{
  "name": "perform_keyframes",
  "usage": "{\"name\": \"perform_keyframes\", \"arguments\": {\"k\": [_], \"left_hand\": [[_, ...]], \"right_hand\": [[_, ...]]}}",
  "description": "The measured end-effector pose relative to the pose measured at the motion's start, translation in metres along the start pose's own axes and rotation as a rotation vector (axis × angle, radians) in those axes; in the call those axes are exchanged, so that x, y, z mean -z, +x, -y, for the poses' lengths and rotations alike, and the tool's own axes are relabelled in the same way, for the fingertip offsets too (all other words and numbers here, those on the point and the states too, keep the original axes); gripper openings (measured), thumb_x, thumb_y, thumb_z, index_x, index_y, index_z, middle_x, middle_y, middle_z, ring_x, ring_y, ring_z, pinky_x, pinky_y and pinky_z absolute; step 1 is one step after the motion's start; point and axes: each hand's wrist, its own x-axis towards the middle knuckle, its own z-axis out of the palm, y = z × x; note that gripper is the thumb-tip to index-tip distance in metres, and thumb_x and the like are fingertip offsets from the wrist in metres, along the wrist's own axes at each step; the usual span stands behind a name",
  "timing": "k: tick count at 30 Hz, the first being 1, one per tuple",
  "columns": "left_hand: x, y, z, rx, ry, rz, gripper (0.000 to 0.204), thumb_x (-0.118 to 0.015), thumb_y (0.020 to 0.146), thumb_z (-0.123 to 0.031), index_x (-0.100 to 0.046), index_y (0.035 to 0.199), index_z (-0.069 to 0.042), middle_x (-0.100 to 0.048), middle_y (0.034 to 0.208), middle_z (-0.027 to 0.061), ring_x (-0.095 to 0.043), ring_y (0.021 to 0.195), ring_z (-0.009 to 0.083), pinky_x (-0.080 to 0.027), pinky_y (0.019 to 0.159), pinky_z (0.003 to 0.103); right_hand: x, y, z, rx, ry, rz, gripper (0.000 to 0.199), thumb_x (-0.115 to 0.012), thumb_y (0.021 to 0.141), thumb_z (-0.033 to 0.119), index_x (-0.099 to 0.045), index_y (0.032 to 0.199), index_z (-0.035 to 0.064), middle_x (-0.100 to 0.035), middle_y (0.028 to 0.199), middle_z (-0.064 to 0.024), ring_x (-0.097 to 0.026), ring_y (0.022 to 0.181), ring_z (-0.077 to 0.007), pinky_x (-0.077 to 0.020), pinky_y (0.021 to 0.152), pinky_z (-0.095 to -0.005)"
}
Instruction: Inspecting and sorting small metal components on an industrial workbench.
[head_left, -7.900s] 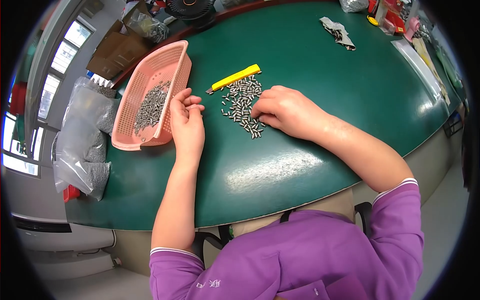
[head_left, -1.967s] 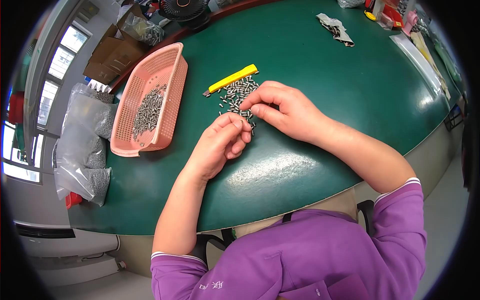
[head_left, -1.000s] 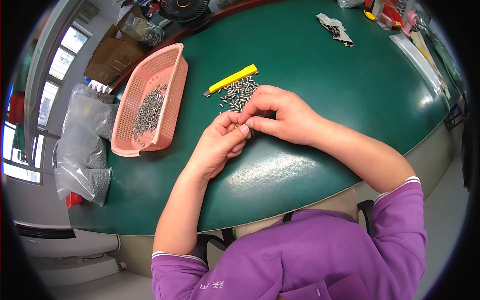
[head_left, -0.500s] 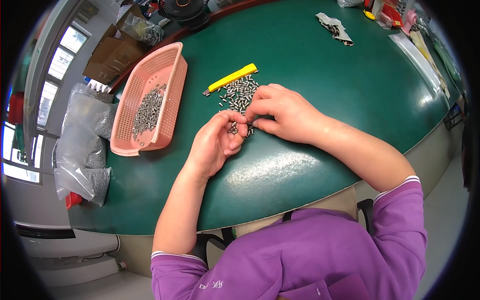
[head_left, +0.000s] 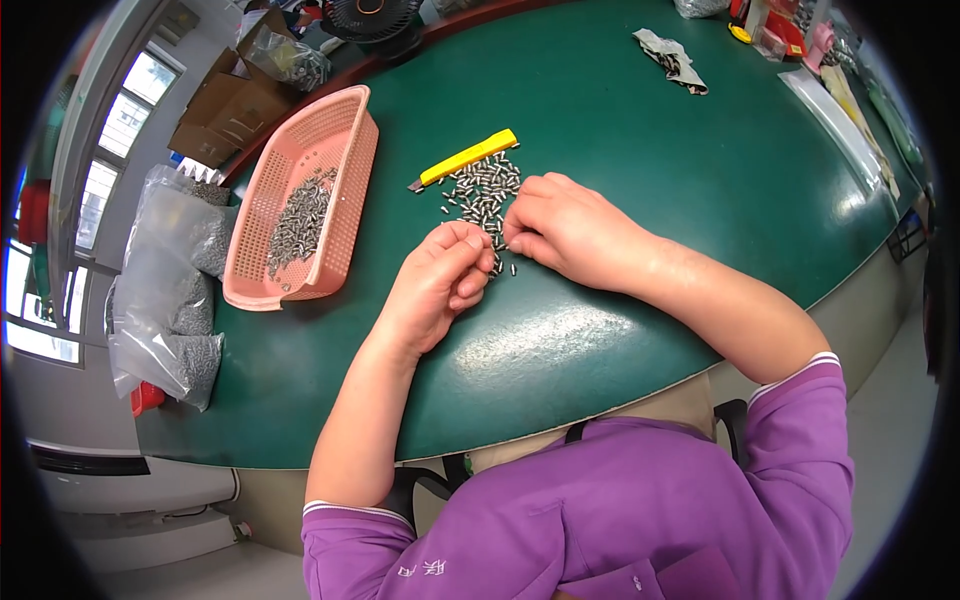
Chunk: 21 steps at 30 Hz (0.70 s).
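A loose pile of small metal pins (head_left: 482,190) lies on the green table (head_left: 650,130), just below a yellow utility knife (head_left: 468,158). My left hand (head_left: 440,285) rests at the near edge of the pile with its fingers curled in, closed over pins. My right hand (head_left: 565,230) lies beside it on the right, its fingertips pinched together on pins at the pile's edge, almost touching the left fingers. A few stray pins lie between the two hands. To the left stands a pink plastic basket (head_left: 355,185) holding more of the same pins (head_left: 295,220).
Clear plastic bags of grey parts (head_left: 165,290) hang off the table's left edge. Cardboard boxes (head_left: 215,120) and a fan (head_left: 372,15) are at the back left. A crumpled wrapper (head_left: 672,55) and assorted packets (head_left: 830,90) lie at the far right.
My left hand came back from the basket to the pile. Over the last second both hands have stayed together at the pile's near edge, fingers shifting slightly.
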Motion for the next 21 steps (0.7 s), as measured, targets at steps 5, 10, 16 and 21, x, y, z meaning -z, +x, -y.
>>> {"name": "perform_keyframes", "arguments": {"k": [5, 10, 16, 21], "left_hand": [[-0.006, -0.003, -0.001, 0.011, 0.053, 0.039, 0.015, -0.058, 0.092, -0.015, -0.05, 0.1, -0.006, -0.054, 0.079, 0.0013, -0.037, 0.053, 0.0027, -0.028, 0.045, 0.017], [-0.007, -0.004, -0.002, 0.014, 0.058, 0.007, 0.012, -0.056, 0.092, -0.013, -0.05, 0.099, -0.006, -0.054, 0.078, 0.0014, -0.038, 0.054, 0.0029, -0.029, 0.045, 0.017], [-0.004, -0.002, -0.002, 0.011, 0.0, 0.04, 0.014, -0.046, 0.096, -0.016, -0.053, 0.095, -0.004, -0.055, 0.077, 0.0037, -0.04, 0.054, 0.0059, -0.03, 0.045, 0.018], [-0.003, -0.001, -0.002, -0.004, -0.079, 0.004, 0.027, -0.036, 0.098, -0.024, -0.051, 0.096, -0.001, -0.053, 0.079, 0.0071, -0.037, 0.051, 0.0083, -0.029, 0.042, 0.019]], "right_hand": [[0.006, 0.006, 0.011, 0.061, 0.067, -0.093, 0.01, -0.066, 0.078, 0.01, -0.061, 0.085, 0.0075, -0.055, 0.089, -0.0064, -0.052, 0.087, -0.0261, -0.0454, 0.077, -0.0365], [0.006, 0.007, 0.012, 0.078, 0.084, -0.115, 0.01, -0.067, 0.077, 0.009, -0.062, 0.085, 0.0085, -0.056, 0.088, -0.0052, -0.053, 0.087, -0.0252, -0.0455, 0.076, -0.0355], [0.01, 0.003, 0.009, 0.022, 0.04, -0.056, 0.01, -0.068, 0.075, 0.009, -0.063, 0.084, 0.0094, -0.056, 0.085, -0.0043, -0.054, 0.085, -0.0248, -0.0463, 0.074, -0.0357], [0.005, 0.0, 0.004, 0.11, 0.032, 0.033, 0.008, -0.07, 0.073, 0.012, -0.065, 0.08, 0.0116, -0.055, 0.082, -0.0024, -0.055, 0.083, -0.024, -0.0459, 0.074, -0.0361]]}}
